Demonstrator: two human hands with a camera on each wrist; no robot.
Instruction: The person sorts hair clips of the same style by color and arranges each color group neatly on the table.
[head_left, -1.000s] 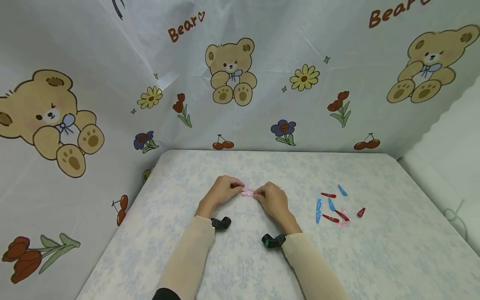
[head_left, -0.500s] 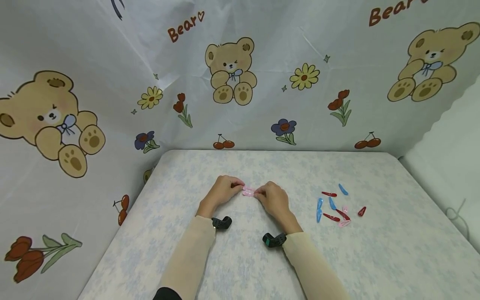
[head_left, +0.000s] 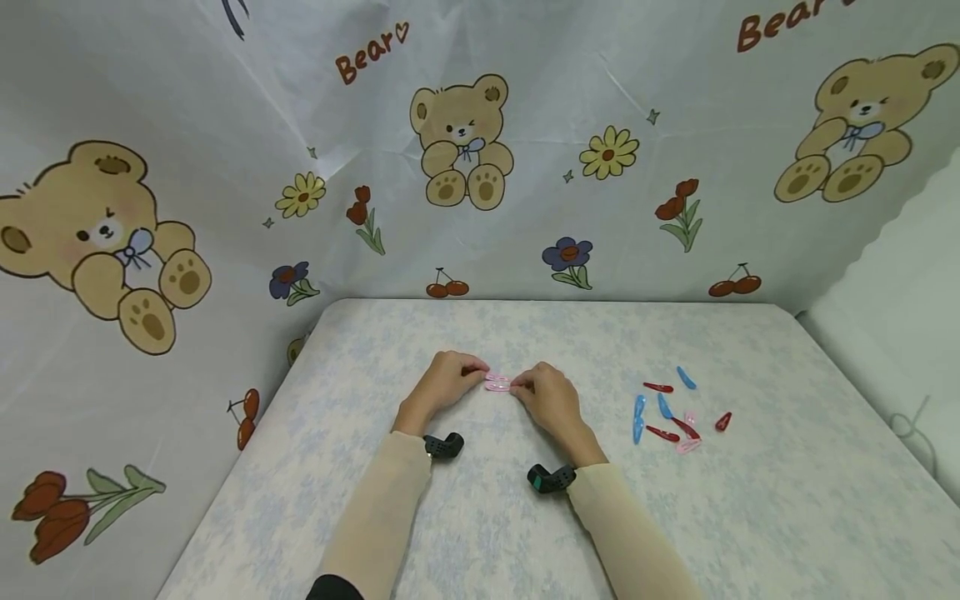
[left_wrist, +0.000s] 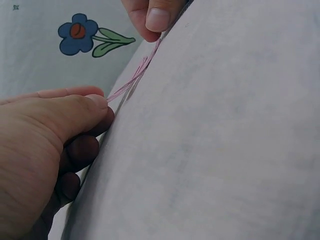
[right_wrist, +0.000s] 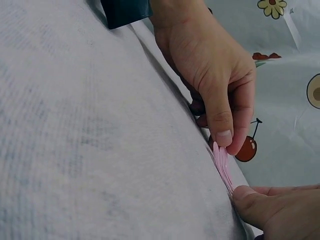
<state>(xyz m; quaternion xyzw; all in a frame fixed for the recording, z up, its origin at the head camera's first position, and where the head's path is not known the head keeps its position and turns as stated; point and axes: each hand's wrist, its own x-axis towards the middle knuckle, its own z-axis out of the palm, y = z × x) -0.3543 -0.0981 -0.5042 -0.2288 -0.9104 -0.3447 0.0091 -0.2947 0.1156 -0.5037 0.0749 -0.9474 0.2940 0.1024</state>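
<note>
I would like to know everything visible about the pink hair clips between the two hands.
The pink hair clips are slim, light pink and slightly shiny, perhaps coated metal. In the head view they show as narrow pieces side by side, aligned roughly left to right; their exact number is unclear. The left hand pinches at their left end, the right hand at their right. Whether they touch the table is hard to tell.

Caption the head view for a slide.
Left hand and right hand pinch pink hair clips at a table; red, blue and pink clips lie scattered at right.
</note>
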